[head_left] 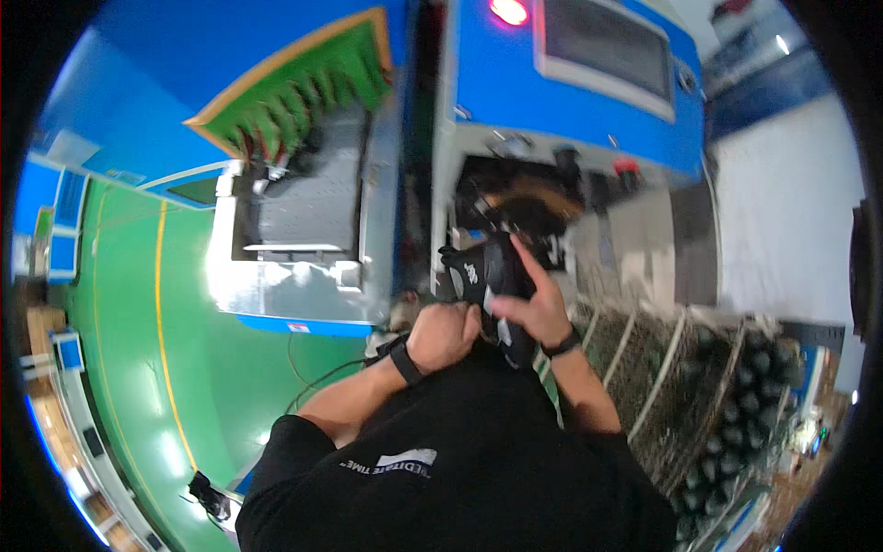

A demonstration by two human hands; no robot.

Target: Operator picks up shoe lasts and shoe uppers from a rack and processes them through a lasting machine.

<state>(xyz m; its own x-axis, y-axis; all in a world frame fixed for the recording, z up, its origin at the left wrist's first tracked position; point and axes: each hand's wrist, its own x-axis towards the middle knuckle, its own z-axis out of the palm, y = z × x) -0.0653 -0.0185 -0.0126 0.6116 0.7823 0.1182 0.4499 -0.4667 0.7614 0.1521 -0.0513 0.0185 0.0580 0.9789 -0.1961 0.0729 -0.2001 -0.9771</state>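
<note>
A black shoe with white marks on its side is held in front of my body, below the opening of a blue machine. My left hand is closed at the shoe's near left edge. On its right side lies my right hand, thumb across the shoe and a finger stretched along its far edge. The right hand's other fingers and the shoe's underside are hidden.
Ahead stands the blue machine with a dark screen and a lit red lamp. To the left is a metal-topped machine under a green fringed curtain. A rack with several dark rounded items stands at right.
</note>
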